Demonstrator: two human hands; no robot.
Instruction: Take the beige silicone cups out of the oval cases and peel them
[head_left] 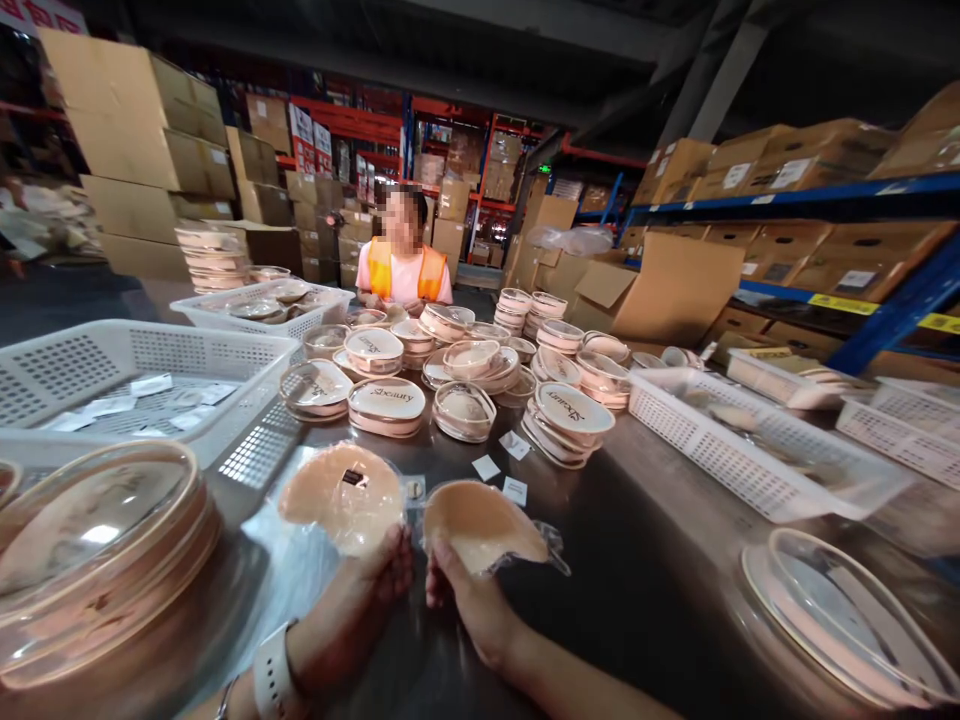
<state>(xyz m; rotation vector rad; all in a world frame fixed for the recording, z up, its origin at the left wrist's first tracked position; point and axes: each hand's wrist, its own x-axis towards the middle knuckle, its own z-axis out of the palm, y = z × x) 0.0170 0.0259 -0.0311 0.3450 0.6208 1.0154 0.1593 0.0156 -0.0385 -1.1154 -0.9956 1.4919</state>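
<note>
My left hand (379,580) pinches the lower edge of a beige stick-on bra cup (337,490), which is covered in clear film and has a small black label. My right hand (472,590) grips a matching bra cup (480,520), its thumb on the front and clear film sticking out at the right. A small clear piece (415,490) sits between the two cups. Both are held up above the dark table, facing me. Just beyond them lie several small white cards (486,467). Past the cards stand stacked round clear-lidded cases (386,400) with printed lettering.
White baskets stand at the left (259,350) and right (757,470). More stacked cases are close by at the left (97,560) and right (840,610). Across the table sits a person in an orange vest (405,270). Cardboard boxes (120,110) and shelving (885,300) surround the table.
</note>
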